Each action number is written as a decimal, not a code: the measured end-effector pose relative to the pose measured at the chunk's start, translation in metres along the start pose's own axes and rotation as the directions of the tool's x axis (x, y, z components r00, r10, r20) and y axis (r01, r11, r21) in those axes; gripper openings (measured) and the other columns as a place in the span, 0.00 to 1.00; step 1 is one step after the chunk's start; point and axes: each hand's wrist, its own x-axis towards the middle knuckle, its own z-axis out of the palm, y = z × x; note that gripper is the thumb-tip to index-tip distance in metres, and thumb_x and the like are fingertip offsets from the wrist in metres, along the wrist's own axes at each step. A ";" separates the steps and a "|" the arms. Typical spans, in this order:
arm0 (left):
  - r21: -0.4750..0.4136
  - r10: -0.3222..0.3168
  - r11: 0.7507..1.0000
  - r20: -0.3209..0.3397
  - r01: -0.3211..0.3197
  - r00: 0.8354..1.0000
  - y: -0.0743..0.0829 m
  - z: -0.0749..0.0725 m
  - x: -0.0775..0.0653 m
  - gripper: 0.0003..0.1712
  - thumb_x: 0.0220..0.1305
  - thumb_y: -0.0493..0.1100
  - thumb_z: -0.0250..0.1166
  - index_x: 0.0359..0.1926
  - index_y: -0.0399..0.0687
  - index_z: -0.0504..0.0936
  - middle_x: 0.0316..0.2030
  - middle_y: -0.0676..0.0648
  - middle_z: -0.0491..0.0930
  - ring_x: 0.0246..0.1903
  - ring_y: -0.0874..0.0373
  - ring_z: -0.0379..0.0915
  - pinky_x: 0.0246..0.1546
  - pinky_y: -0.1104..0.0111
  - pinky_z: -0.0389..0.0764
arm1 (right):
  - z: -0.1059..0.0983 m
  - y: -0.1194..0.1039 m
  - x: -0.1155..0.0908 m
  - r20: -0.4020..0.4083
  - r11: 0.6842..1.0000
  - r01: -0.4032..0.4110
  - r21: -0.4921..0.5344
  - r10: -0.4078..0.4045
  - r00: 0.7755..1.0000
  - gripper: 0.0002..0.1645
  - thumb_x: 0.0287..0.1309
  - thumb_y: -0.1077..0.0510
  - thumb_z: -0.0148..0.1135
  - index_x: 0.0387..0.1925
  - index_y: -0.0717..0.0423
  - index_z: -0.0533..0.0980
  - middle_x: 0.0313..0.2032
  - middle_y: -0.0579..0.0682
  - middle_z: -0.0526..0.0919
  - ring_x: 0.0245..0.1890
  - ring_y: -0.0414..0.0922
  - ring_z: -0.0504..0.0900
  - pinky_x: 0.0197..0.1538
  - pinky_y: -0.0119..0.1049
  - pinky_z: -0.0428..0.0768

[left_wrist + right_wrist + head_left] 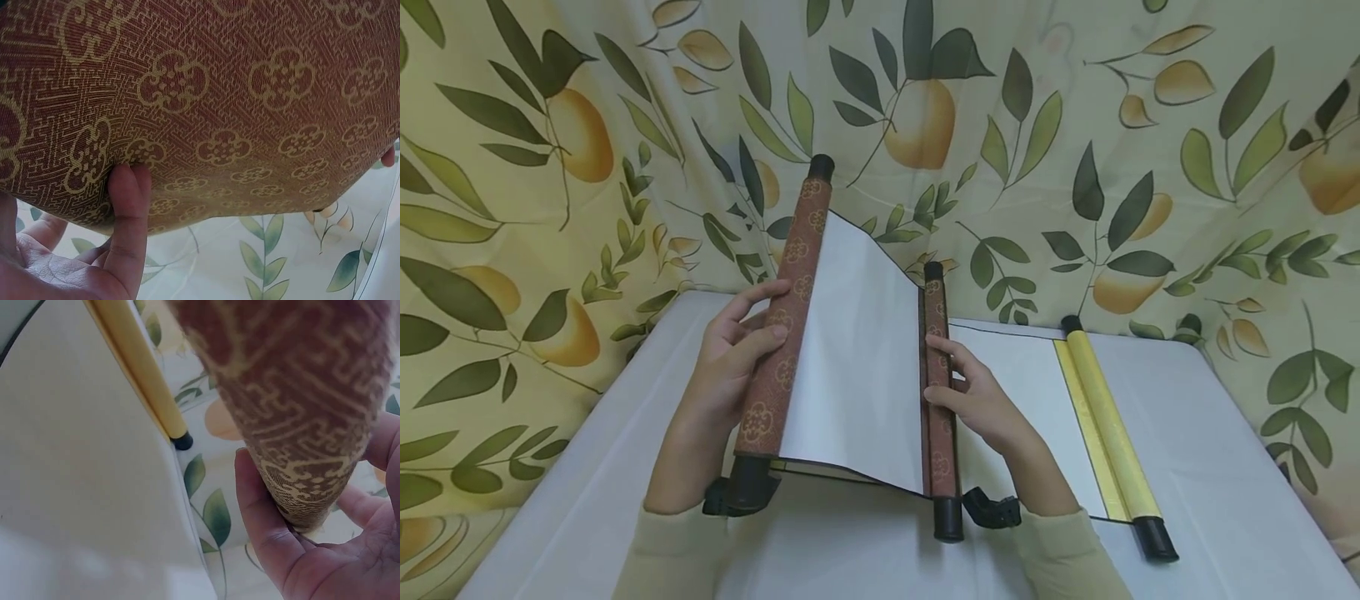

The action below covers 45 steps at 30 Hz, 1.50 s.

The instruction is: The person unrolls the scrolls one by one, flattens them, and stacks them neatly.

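Observation:
A hanging scroll with reddish-brown brocade and black end knobs is partly unrolled, held up over the table and tilted. Its white sheet [857,358] stretches between a thick left roll [797,258] and a thinner right roll [942,450]. My left hand [718,367] grips the left roll around its middle, thumb on the near face. Thumb and fingers of my right hand [985,404] pinch the right roll. Gold flower motifs cover the brocade [231,94] in the left wrist view. Seen from the right wrist, the brocade roll [300,425] sits between the thumb and fingers.
A second scroll, with a yellow roller [1108,417] and white paper [1022,400], lies on the white table [1217,467] to the right, partly behind my right hand. A curtain [1052,167] printed with fruit and leaves hangs behind and beside the table.

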 end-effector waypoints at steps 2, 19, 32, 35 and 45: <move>-0.011 0.006 1.000 0.003 -0.006 1.000 0.000 -0.001 -0.001 0.26 0.62 0.32 0.55 0.62 0.45 0.66 0.44 0.38 0.73 0.36 0.54 0.76 0.32 0.65 0.80 | 0.000 0.000 0.000 -0.003 1.000 -0.009 0.003 0.009 1.000 0.40 0.55 0.62 0.60 0.66 0.39 0.57 0.64 0.45 0.55 0.54 0.55 0.69 0.49 0.46 0.72; -0.037 0.005 0.999 -0.051 -0.007 0.999 0.011 -0.004 -0.003 0.26 0.62 0.33 0.55 0.62 0.45 0.65 0.47 0.37 0.72 0.39 0.52 0.76 0.34 0.66 0.80 | -0.003 0.000 0.000 -0.013 1.000 -0.022 -0.001 0.022 1.000 0.40 0.54 0.59 0.62 0.66 0.38 0.57 0.65 0.47 0.55 0.59 0.57 0.66 0.52 0.50 0.72; -0.032 0.014 0.999 -0.055 -0.015 0.998 0.016 -0.008 -0.006 0.25 0.63 0.32 0.54 0.62 0.44 0.65 0.47 0.38 0.73 0.39 0.54 0.76 0.34 0.67 0.79 | -0.003 0.000 -0.003 -0.016 1.000 -0.026 -0.001 0.026 1.000 0.38 0.55 0.60 0.60 0.65 0.37 0.58 0.62 0.50 0.60 0.56 0.55 0.69 0.48 0.46 0.74; -0.019 -0.011 1.000 -0.052 0.010 0.999 0.012 -0.010 -0.007 0.25 0.63 0.32 0.54 0.62 0.45 0.66 0.46 0.38 0.73 0.38 0.54 0.76 0.34 0.67 0.79 | -0.009 0.000 -0.008 -0.027 0.999 -0.037 -0.018 0.036 0.999 0.38 0.55 0.63 0.58 0.65 0.37 0.59 0.62 0.49 0.60 0.56 0.55 0.70 0.47 0.45 0.75; 0.282 -0.176 0.946 0.029 0.161 0.984 -0.009 -0.024 -0.008 0.22 0.63 0.35 0.54 0.59 0.48 0.68 0.53 0.40 0.67 0.44 0.50 0.71 0.39 0.63 0.77 | -0.045 -0.006 -0.029 -0.055 0.988 -0.060 -0.145 0.053 0.997 0.38 0.55 0.63 0.57 0.65 0.38 0.59 0.62 0.50 0.59 0.54 0.55 0.71 0.44 0.44 0.76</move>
